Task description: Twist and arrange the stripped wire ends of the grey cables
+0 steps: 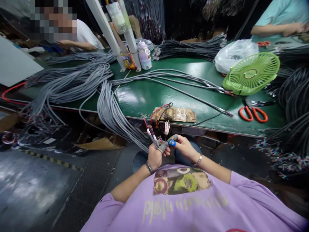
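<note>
Just in front of the bench edge, my left hand (155, 157) is closed around a few grey cables (152, 138) with stripped ends. Thin coloured wires (146, 124) fan out above its fingers. My right hand (184, 147) meets it from the right, thumb and finger pinched together. Grey finger covers show on both hands, and a blue wrap (172, 143) is on a right finger. What the right fingertips pinch is too small to make out. Behind the hands, a white clip (167, 127) stands by a taped wooden block (182, 115) on the bench edge.
Grey cable bundles (79, 82) cover the bench's left and hang over its edge. Orange-handled scissors (253, 114), a green fan (251, 74) and a plastic bag (234, 54) lie right. Black cables (295, 96) hang at far right. A bottle (145, 57) stands behind. Two people sit opposite.
</note>
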`<state>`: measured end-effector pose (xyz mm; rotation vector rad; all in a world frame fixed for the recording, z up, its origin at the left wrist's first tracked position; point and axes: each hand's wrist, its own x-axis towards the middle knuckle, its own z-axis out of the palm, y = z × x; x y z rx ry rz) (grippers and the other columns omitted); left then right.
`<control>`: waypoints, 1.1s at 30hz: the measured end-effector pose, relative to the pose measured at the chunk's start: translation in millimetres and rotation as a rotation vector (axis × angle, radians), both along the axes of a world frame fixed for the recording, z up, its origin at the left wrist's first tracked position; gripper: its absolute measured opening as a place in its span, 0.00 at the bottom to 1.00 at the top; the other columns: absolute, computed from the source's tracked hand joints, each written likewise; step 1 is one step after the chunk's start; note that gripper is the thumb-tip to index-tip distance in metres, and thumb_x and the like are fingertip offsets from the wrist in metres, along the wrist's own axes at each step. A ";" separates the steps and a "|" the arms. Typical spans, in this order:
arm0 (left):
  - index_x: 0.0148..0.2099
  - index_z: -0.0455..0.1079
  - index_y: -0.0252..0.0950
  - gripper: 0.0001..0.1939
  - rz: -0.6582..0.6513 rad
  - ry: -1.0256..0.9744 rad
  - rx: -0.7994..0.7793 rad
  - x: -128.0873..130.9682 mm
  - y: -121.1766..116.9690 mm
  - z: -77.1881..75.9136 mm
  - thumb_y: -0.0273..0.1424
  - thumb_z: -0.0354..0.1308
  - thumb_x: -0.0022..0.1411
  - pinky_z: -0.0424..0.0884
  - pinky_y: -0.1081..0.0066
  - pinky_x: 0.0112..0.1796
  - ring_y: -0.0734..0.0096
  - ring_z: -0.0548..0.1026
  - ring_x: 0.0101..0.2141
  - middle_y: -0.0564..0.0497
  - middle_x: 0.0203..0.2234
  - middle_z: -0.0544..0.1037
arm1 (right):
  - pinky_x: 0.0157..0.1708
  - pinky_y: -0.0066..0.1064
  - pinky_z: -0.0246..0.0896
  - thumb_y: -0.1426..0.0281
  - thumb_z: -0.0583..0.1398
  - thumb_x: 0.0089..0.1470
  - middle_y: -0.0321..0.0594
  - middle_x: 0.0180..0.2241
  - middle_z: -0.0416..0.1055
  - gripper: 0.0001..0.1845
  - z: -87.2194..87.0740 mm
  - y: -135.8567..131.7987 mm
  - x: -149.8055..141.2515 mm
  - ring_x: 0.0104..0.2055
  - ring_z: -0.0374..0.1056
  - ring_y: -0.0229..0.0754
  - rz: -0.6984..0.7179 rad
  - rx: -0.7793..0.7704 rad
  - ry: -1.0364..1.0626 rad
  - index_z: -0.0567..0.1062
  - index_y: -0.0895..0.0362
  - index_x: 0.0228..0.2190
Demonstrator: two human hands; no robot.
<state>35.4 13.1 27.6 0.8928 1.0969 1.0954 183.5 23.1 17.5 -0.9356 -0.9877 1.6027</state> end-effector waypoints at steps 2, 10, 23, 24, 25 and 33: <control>0.26 0.67 0.33 0.14 -0.102 0.024 -0.007 -2.4 -1.8 -3.4 0.39 0.62 0.53 0.60 0.79 0.16 0.78 0.70 0.15 0.53 0.16 0.74 | 0.25 0.27 0.55 0.62 0.68 0.41 0.34 0.23 0.68 0.14 4.2 4.2 -0.7 0.24 0.59 0.33 0.018 0.004 -0.041 0.74 0.59 0.26; 0.27 0.68 0.32 0.14 -0.138 0.061 -0.015 -7.7 -6.0 -4.8 0.39 0.62 0.53 0.59 0.80 0.16 0.78 0.70 0.15 0.52 0.16 0.74 | 0.23 0.25 0.52 0.63 0.68 0.40 0.31 0.19 0.65 0.14 11.4 14.2 -4.8 0.21 0.56 0.30 0.022 -0.095 -0.018 0.73 0.60 0.25; 0.26 0.67 0.32 0.16 -0.096 0.035 -0.030 -5.8 -2.7 -9.3 0.41 0.64 0.50 0.61 0.79 0.16 0.76 0.71 0.15 0.51 0.16 0.75 | 0.24 0.26 0.52 0.61 0.69 0.38 0.34 0.21 0.67 0.16 13.8 13.2 -5.7 0.23 0.58 0.32 0.102 -0.058 -0.106 0.74 0.61 0.24; 0.26 0.68 0.32 0.16 -0.077 0.016 -0.031 -6.0 -2.1 -7.5 0.41 0.64 0.50 0.61 0.79 0.16 0.76 0.71 0.15 0.51 0.16 0.75 | 0.24 0.27 0.52 0.61 0.69 0.38 0.34 0.21 0.68 0.16 12.7 13.8 -6.3 0.23 0.58 0.32 0.090 -0.069 -0.076 0.75 0.60 0.24; 0.26 0.68 0.32 0.16 -0.056 -0.008 -0.035 -6.4 -1.5 -5.5 0.41 0.63 0.51 0.61 0.79 0.16 0.76 0.71 0.15 0.51 0.16 0.75 | 0.24 0.27 0.52 0.61 0.69 0.39 0.34 0.21 0.68 0.16 11.2 14.3 -6.9 0.23 0.58 0.32 0.084 -0.082 -0.038 0.75 0.60 0.25; 0.27 0.69 0.32 0.16 -0.123 -0.146 -0.119 -11.2 2.8 3.2 0.41 0.65 0.48 0.59 0.78 0.14 0.77 0.69 0.13 0.52 0.15 0.74 | 0.23 0.27 0.53 0.63 0.69 0.38 0.33 0.19 0.68 0.16 8.2 15.8 -15.6 0.20 0.59 0.32 0.174 -0.230 0.167 0.73 0.59 0.25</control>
